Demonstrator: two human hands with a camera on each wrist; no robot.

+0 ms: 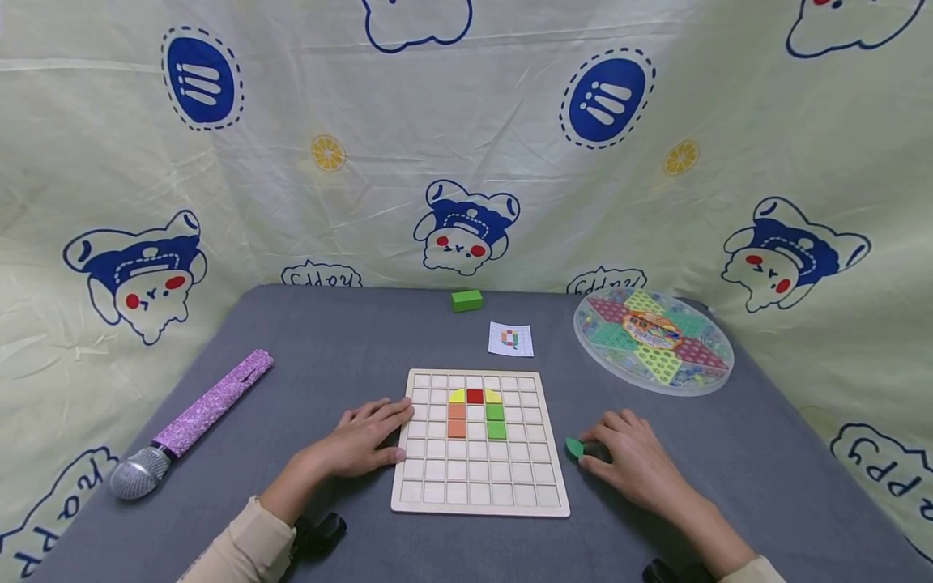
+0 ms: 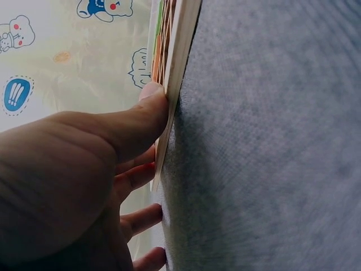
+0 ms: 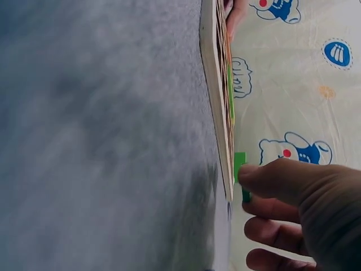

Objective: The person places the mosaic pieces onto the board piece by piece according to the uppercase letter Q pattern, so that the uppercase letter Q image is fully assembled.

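A pale wooden grid board (image 1: 477, 494) lies on the grey table. Set in its upper cells are a red square (image 1: 475, 396), two yellow rounded pieces (image 1: 457, 396), two orange squares (image 1: 456, 428) and two green squares (image 1: 496, 430). My left hand (image 1: 368, 437) rests against the board's left edge, fingers extended and thumb at the side. Just off the board's right edge, my right hand (image 1: 630, 457) pinches a dark green piece with a rounded side (image 1: 574, 448) between thumb and forefinger. In the right wrist view the thumb partly hides this green piece (image 3: 246, 195).
Beyond the board lie a small pattern card (image 1: 510, 339) and a green block (image 1: 466, 301). A round star-patterned game board (image 1: 653, 340) sits at the back right. On the left lies a glittery purple microphone (image 1: 193, 425). A printed cloth (image 1: 466, 121) hangs behind the table.
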